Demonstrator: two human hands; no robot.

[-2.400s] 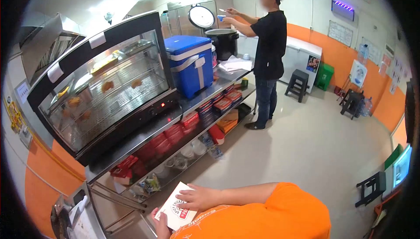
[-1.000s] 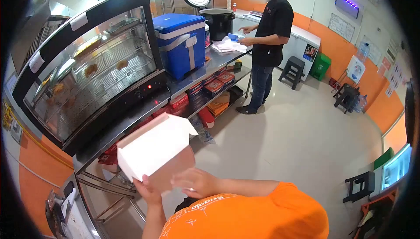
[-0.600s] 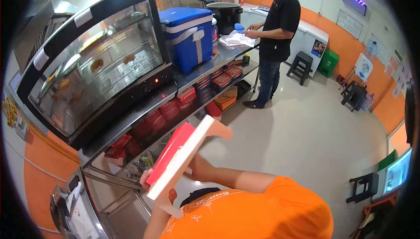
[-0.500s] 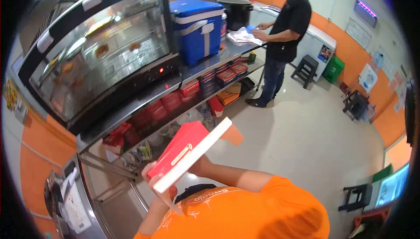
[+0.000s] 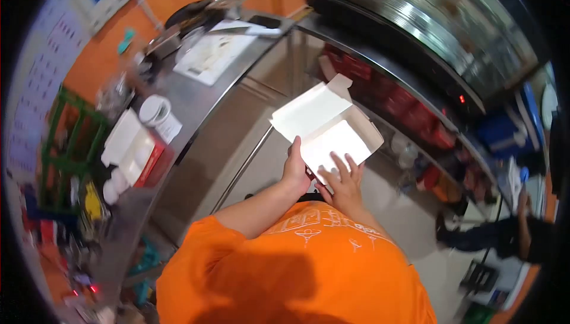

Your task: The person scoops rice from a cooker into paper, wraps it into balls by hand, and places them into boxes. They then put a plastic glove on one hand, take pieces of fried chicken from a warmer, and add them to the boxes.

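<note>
An open cardboard takeaway box is held in front of my body, its white inside facing up and its lid tipped back to the far left. My left hand grips the box's left side, thumb up along the edge. At the near right side, my right hand has its fingers spread over the inside of the near wall, with the thumb outside below the rim. The box holds nothing that I can see. Most of its outer faces are hidden from this angle.
To the left, a steel counter carries a white cutting board, a white tub and another open red-and-white box. A glass display warmer stands above shelved red boxes. A blue cooler and another person are right.
My view has swung left toward the counter. The box, earlier tilted with its red outside showing, is now open with its white inside facing up, held in both hands.
</note>
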